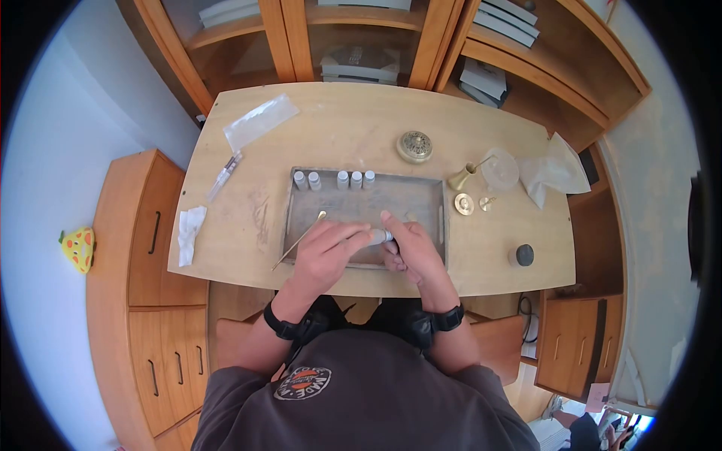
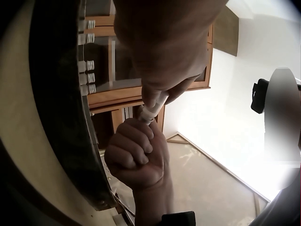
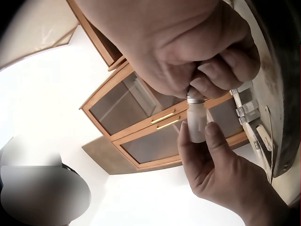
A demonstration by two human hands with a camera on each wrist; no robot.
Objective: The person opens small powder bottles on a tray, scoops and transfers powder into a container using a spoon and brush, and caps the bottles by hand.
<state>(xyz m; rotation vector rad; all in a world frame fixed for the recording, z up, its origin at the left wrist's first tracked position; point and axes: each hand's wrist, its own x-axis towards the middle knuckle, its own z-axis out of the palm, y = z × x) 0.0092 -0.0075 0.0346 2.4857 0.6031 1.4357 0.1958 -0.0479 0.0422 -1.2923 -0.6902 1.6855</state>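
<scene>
Over the grey tray (image 1: 331, 199), both hands meet at a small frosted vial (image 3: 196, 123) with a silver cap (image 3: 194, 100). My left hand (image 1: 325, 252) pinches the vial's body between thumb and fingers. At the other end, my right hand (image 1: 417, 252) grips the cap, its fingers curled in the right wrist view. Several similar capped vials (image 1: 356, 180) stand along the tray's far side. A thin brass spoon-like tool (image 1: 295, 243) lies across the tray's left side, partly behind the left hand.
Behind the tray sits a round pierced brass burner (image 1: 414, 146). To its right are a small brass vase (image 1: 462, 177), brass discs (image 1: 464, 204) and a plastic bag (image 1: 553, 177). A dark-topped jar (image 1: 524, 255) stands front right; a white tissue (image 1: 190, 234) and a clear sleeve (image 1: 261, 122) lie left.
</scene>
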